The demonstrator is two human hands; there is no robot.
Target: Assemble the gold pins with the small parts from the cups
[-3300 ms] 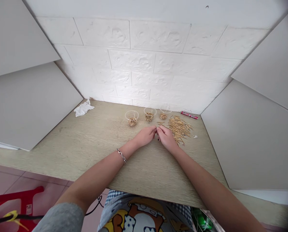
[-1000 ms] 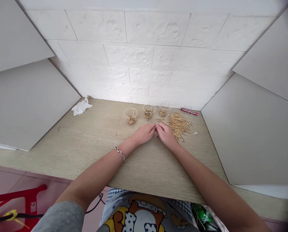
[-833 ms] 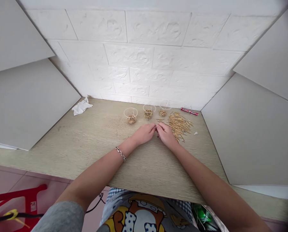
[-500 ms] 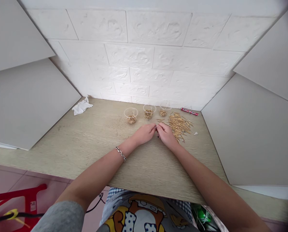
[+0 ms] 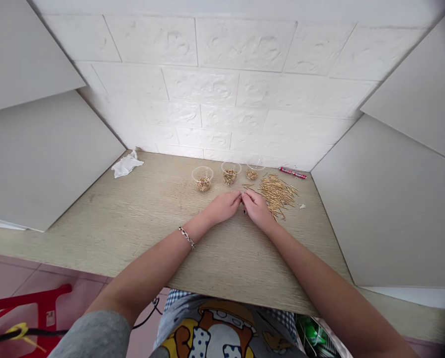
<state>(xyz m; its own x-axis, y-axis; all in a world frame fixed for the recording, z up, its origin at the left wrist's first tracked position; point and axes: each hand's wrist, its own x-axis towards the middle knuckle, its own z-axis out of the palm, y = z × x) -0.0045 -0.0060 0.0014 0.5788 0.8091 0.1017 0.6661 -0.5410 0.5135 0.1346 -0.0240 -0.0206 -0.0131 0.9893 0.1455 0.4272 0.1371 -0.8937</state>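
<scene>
My left hand (image 5: 225,205) and my right hand (image 5: 257,206) meet at the fingertips over the table, both closed in a pinch. Whatever is between the fingers is too small and hidden to make out. Just right of my right hand lies a loose pile of thin gold-coloured metal pins (image 5: 277,193). Beyond my hands stand three clear plastic cups: a left cup (image 5: 202,172) and a middle cup (image 5: 231,168), each with small gold pieces inside, and a right cup (image 5: 256,161) with fewer gold pieces.
A crumpled white tissue (image 5: 127,164) lies at the table's back left. A red wrapped stick (image 5: 293,172) rests near the wall behind the pile. Grey panels (image 5: 50,159) flank the table on both sides, and a white brick-patterned wall (image 5: 222,84) closes the back.
</scene>
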